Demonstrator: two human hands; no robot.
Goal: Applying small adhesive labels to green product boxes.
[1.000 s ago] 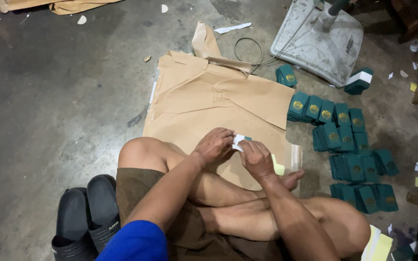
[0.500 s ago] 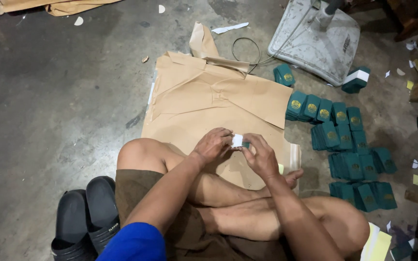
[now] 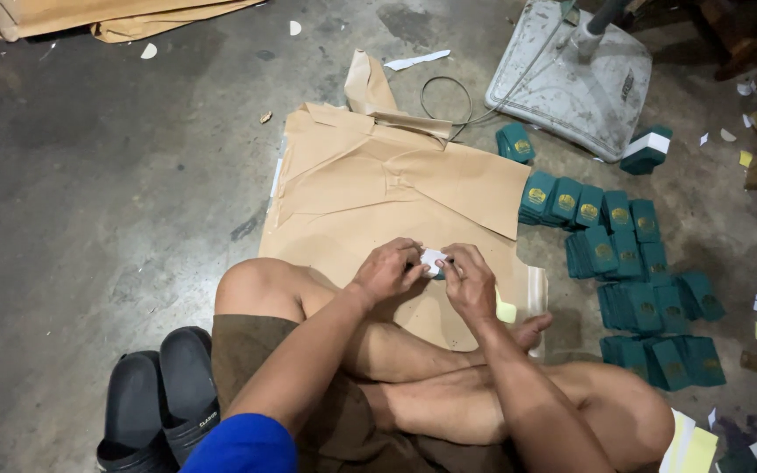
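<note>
I sit cross-legged on a concrete floor. My left hand (image 3: 385,271) and my right hand (image 3: 468,282) meet over my knees and pinch a small white and green packet (image 3: 433,260) between the fingertips of both. Under them lies a sheet of brown paper (image 3: 378,188) spread on the floor. Rows of green packets with gold emblems (image 3: 628,254) lie to my right, overlapping like tiles.
A grey fan base (image 3: 571,79) with its cable stands at the back right, a single green and white packet (image 3: 646,151) beside it. Black sandals (image 3: 164,398) sit by my left hip. Folded brown paper (image 3: 107,16) lies far left. Paper scraps dot the floor.
Both hands stay together on the small packet, with the fingers shifting slightly around it. The view has drifted a little; nothing else moved.
</note>
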